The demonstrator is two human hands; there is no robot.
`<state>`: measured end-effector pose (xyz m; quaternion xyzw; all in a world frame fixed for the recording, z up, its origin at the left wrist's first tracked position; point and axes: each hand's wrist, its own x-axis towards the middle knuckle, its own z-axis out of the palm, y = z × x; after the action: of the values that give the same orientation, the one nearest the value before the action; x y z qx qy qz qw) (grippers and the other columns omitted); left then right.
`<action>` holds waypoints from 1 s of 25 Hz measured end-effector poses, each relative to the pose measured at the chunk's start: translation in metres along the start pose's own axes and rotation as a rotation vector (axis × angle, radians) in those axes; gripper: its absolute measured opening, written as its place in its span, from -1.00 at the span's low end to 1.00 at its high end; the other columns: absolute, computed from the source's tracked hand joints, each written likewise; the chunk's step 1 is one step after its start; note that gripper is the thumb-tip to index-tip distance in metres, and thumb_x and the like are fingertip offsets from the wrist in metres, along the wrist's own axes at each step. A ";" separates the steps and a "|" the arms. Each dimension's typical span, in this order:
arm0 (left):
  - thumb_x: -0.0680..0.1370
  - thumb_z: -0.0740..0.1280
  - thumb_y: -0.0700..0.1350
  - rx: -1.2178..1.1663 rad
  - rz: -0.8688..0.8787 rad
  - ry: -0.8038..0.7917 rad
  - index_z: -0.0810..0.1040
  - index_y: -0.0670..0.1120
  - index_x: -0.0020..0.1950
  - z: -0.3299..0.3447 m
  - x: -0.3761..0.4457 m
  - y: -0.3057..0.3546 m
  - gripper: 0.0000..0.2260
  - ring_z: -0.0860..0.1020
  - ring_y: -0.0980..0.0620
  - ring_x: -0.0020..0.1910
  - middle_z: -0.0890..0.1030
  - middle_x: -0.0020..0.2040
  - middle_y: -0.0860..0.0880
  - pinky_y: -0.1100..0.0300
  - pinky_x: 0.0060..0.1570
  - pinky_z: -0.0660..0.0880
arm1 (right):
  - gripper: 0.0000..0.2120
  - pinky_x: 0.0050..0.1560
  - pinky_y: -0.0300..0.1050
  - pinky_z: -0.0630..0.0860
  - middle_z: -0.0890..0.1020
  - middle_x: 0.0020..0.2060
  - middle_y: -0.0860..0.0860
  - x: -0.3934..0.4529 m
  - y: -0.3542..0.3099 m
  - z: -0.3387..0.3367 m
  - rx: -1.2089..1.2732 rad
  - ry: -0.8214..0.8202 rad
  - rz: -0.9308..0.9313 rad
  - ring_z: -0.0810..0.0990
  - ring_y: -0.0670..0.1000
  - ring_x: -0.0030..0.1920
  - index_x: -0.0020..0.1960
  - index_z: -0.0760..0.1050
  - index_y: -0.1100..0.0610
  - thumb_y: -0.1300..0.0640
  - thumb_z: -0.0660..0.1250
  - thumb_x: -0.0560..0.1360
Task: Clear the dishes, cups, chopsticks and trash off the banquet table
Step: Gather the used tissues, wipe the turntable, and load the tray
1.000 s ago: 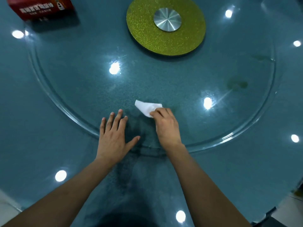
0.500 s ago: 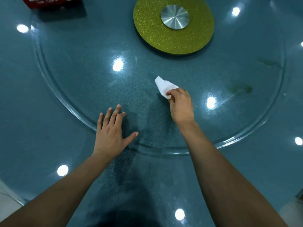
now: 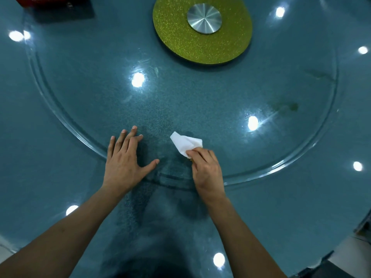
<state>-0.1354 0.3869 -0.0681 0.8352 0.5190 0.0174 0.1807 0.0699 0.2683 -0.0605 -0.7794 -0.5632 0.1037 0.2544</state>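
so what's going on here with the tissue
A person is wiping the glass turntable of a blue table. The right hand grips a white tissue against the glass near its front edge, while the left hand rests flat, fingers spread, beside it. No dishes, cups or chopsticks are in view; a dark stain sits on the glass to the right, and a red box at the far left.

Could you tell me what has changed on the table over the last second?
The right hand, gripping the white tissue, wiped out toward the gold disc, then pulled back near the glass turntable's rim. The left hand stayed flat on the glass.
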 end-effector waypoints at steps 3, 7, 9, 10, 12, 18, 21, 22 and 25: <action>0.44 0.32 0.42 -0.008 0.004 -0.008 0.31 -0.02 0.47 -0.002 0.001 -0.002 -0.24 -0.01 -0.03 0.64 0.11 0.65 0.03 -0.10 0.60 -0.10 | -0.67 0.04 0.06 0.61 0.68 0.02 0.14 0.016 0.008 -0.002 -0.026 -0.018 0.000 0.62 0.24 -0.04 0.11 0.68 0.26 0.49 0.43 0.39; 0.44 0.31 0.43 -0.007 0.009 -0.001 0.30 -0.01 0.48 -0.002 0.001 -0.006 -0.24 -0.02 -0.01 0.64 0.10 0.65 0.04 -0.09 0.60 -0.11 | -0.68 0.11 0.08 0.56 0.67 0.09 0.20 0.063 0.038 -0.017 -0.059 0.074 0.156 0.59 0.30 0.07 0.16 0.67 0.28 0.47 0.36 0.46; 0.45 0.30 0.43 -0.012 0.016 -0.001 0.30 -0.03 0.48 -0.003 0.001 -0.007 -0.23 -0.01 -0.02 0.64 0.10 0.65 0.03 -0.10 0.60 -0.10 | -0.67 0.19 0.03 0.46 0.64 0.16 0.21 0.088 0.055 -0.024 -0.065 0.127 0.309 0.54 0.29 0.17 0.22 0.65 0.27 0.45 0.30 0.52; 0.46 0.29 0.43 -0.011 0.020 -0.005 0.30 -0.04 0.49 -0.002 0.001 -0.007 -0.23 -0.02 -0.03 0.64 0.10 0.65 0.02 -0.11 0.60 -0.10 | -0.67 0.23 -0.04 0.42 0.63 0.19 0.20 0.095 0.058 -0.025 -0.050 0.161 0.381 0.52 0.27 0.21 0.23 0.64 0.27 0.44 0.28 0.54; 0.47 0.28 0.41 0.004 0.024 -0.014 0.29 -0.06 0.51 -0.001 0.001 -0.007 -0.23 -0.03 -0.05 0.64 0.08 0.66 0.00 -0.14 0.60 -0.10 | -0.67 0.23 -0.12 0.38 0.63 0.19 0.19 0.101 0.052 -0.017 -0.013 0.224 0.464 0.51 0.23 0.22 0.23 0.64 0.27 0.44 0.26 0.55; 0.49 0.15 0.45 0.028 0.032 -0.021 0.25 -0.06 0.54 0.001 0.002 -0.009 -0.21 -0.09 -0.03 0.64 0.03 0.66 0.01 -0.14 0.59 -0.16 | -0.68 0.27 -0.05 0.44 0.64 0.19 0.16 0.109 -0.002 0.014 0.089 0.092 0.309 0.52 0.21 0.21 0.23 0.63 0.27 0.43 0.28 0.55; 0.50 0.20 0.44 0.020 0.030 -0.009 0.27 -0.07 0.53 0.001 0.002 -0.009 -0.22 -0.05 -0.04 0.64 0.05 0.66 0.01 -0.15 0.59 -0.12 | -0.71 0.19 0.01 0.49 0.67 0.08 0.17 0.105 -0.037 0.031 0.091 0.017 0.110 0.56 0.21 0.09 0.16 0.66 0.30 0.45 0.31 0.51; 0.48 0.21 0.44 0.011 0.028 -0.007 0.28 -0.07 0.52 0.001 0.002 -0.009 -0.21 -0.03 -0.04 0.64 0.07 0.66 0.01 -0.15 0.59 -0.11 | -0.72 0.18 0.00 0.50 0.67 0.06 0.16 0.104 -0.042 0.034 0.088 -0.003 0.078 0.55 0.19 0.06 0.15 0.67 0.29 0.46 0.31 0.51; 0.45 0.23 0.46 -0.036 0.014 -0.007 0.30 -0.04 0.50 -0.002 0.004 -0.012 -0.21 -0.03 -0.01 0.64 0.09 0.65 0.04 -0.11 0.60 -0.12 | -0.71 0.16 -0.02 0.51 0.66 0.06 0.11 0.101 -0.034 0.031 0.032 -0.054 0.051 0.54 0.16 0.05 0.16 0.67 0.25 0.45 0.33 0.51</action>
<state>-0.1438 0.3959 -0.0707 0.8356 0.5120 0.0250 0.1974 0.0622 0.3795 -0.0568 -0.7863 -0.5479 0.1404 0.2486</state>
